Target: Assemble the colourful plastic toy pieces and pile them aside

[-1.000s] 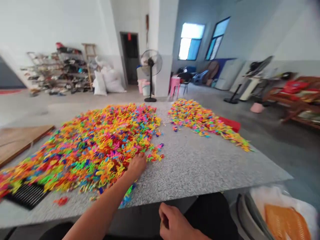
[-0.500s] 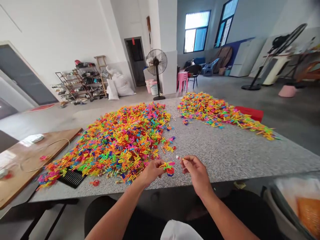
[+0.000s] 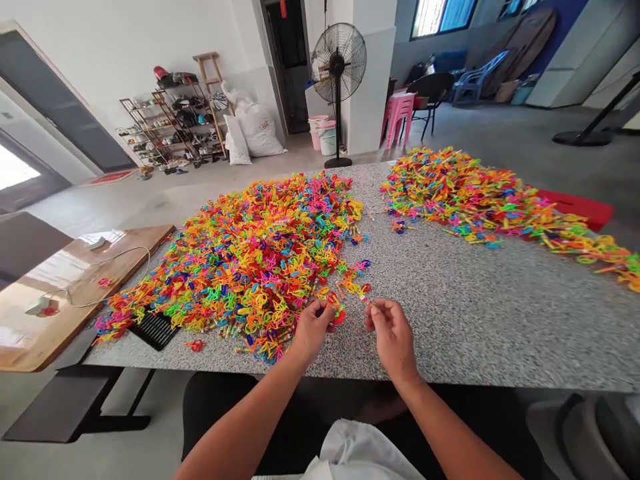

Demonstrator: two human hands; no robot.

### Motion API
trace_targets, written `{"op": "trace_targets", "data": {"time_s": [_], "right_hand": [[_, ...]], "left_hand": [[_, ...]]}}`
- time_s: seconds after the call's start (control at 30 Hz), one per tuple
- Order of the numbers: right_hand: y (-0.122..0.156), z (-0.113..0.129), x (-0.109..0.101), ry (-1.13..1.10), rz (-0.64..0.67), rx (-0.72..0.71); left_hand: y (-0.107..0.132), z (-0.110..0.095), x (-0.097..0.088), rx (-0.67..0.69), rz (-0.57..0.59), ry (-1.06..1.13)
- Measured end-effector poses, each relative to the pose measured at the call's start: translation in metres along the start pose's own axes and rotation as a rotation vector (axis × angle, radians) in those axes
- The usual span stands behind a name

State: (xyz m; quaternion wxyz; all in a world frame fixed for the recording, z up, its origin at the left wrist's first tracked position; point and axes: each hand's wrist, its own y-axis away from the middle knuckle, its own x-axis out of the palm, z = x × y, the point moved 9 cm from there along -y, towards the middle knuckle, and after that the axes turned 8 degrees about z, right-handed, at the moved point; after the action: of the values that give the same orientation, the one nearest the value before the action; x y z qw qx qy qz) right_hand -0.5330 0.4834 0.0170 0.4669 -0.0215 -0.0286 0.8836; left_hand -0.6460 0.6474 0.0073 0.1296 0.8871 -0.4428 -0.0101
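1. Plastic cluster [image 3: 336, 313], red and yellow, is pinched in my left hand [image 3: 313, 328], held just above the bench [image 3: 475, 313] at the near edge of the big heap [image 3: 250, 260].
2. My left fingers [image 3: 320, 312] are closed tight on it. My right hand [image 3: 393, 333], a little further right of the big heap, has its fingers [image 3: 379, 312] pressed together on a tiny piece [image 3: 369, 305] that is too small for me to make out.
3. My hands are close, but the cluster and the tiny piece do not look joined, so I judge this one unfinished.
4. Far right of the big heap lies a second heap [image 3: 480, 193], smaller and flatter. It may be the lot already handled, though I cannot be sure.
5. The big heap is much the larger, so by my reckoning most of the work is left.
6. A few loose pieces [image 3: 353, 280] lie at the big heap's near right fringe. A black grid [image 3: 155, 330] pokes out from under its near left edge, with a stray red piece [image 3: 196, 345] just beside that.
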Motion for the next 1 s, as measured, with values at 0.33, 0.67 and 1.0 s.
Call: {"op": "trace_targets", "data": {"time_s": [0.33,0.67,1.0], "right_hand": [[0.021,0.025,0.051,0.401,0.051,-0.213],[0.015,-0.004,0.038,0.358,0.064,-0.069],[0.011,0.002,-0.025,0.145,-0.146,-0.017]], "left_hand": [[0.015,-0.017,-0.014,0.260,-0.193,-0.184],[0.017,0.026,-0.010,-0.117,-0.185,0.366],[0.016,0.018,0.000,-0.140,0.047,0.377]]}}
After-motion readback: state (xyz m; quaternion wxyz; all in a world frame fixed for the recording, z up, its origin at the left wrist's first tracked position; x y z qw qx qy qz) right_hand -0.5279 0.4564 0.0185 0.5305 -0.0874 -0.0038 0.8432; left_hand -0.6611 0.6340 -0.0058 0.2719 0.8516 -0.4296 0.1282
